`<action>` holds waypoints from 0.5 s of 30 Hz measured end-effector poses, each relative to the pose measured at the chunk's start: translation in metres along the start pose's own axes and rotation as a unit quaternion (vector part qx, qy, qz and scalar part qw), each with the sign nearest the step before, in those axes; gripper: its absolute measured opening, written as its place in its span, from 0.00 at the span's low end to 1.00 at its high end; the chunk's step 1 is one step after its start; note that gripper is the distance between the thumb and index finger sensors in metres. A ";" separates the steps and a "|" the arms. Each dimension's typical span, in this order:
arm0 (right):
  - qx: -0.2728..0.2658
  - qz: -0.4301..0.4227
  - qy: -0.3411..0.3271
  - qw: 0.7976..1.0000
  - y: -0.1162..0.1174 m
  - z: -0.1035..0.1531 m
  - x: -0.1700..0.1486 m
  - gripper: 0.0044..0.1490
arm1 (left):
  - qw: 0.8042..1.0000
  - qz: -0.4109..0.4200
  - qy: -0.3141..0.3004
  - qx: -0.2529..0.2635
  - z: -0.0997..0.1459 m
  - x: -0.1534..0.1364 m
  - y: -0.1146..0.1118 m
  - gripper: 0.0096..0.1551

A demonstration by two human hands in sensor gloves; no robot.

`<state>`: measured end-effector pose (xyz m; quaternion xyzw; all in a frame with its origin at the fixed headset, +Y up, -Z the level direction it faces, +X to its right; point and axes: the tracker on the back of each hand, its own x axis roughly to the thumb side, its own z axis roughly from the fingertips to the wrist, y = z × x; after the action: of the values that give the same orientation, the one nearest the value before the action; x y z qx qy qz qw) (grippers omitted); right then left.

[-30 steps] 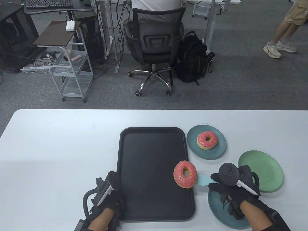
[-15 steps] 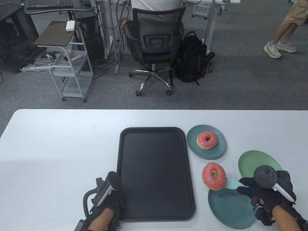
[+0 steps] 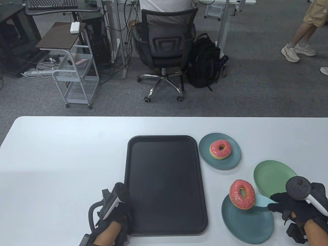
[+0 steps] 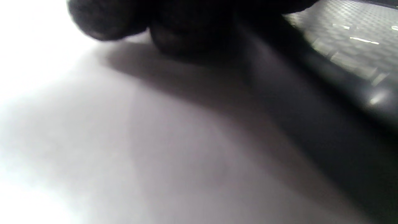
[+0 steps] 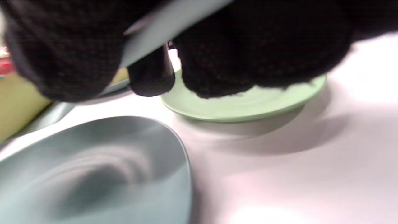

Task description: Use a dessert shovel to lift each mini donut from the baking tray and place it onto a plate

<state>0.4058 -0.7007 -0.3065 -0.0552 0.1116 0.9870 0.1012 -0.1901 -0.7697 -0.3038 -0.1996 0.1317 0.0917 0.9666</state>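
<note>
A pink-iced donut [image 3: 242,194] rides tilted on the pale blue dessert shovel [image 3: 262,201], over the far edge of the near teal plate [image 3: 246,225]. My right hand [image 3: 283,205] grips the shovel's handle [image 5: 168,28]; its gloved fingers [image 5: 248,56] curl round it in the right wrist view. A second pink donut [image 3: 220,149] lies on the far teal plate [image 3: 232,160]. The black baking tray [image 3: 164,184] holds nothing. My left hand [image 3: 115,217] sits at the tray's near left corner, a fingertip [image 4: 102,21] on the table beside the tray's rim [image 4: 357,90].
An empty light green plate [image 3: 271,176] lies to the right, just beyond my right hand, and shows behind the fingers as the green plate [image 5: 242,105]. Beyond the white table [image 3: 64,159] stand an office chair [image 3: 164,51], a backpack and a cart.
My right hand has carried the donut on the shovel rightward off the tray to above the near teal plate. The left hand has stayed put.
</note>
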 end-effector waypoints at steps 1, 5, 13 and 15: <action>0.003 0.005 0.001 1.000 0.001 0.000 0.001 0.35 | 1.000 0.000 0.000 0.000 0.000 0.000 0.000 0.33; 0.016 0.026 0.003 1.000 0.007 -0.002 0.003 0.34 | 1.000 0.000 0.000 0.000 0.000 0.000 0.000 0.33; 0.017 0.053 0.006 0.998 0.014 -0.004 0.005 0.33 | 1.000 0.000 0.000 0.000 0.000 0.000 0.000 0.33; 0.012 0.055 0.004 0.998 0.013 -0.003 0.005 0.32 | 1.000 0.000 0.000 0.000 0.000 0.000 0.000 0.33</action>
<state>0.3981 -0.7132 -0.3077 -0.0517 0.1270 0.9894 0.0472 -0.1903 -0.7699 -0.3040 -0.1992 0.1317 0.0912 0.9668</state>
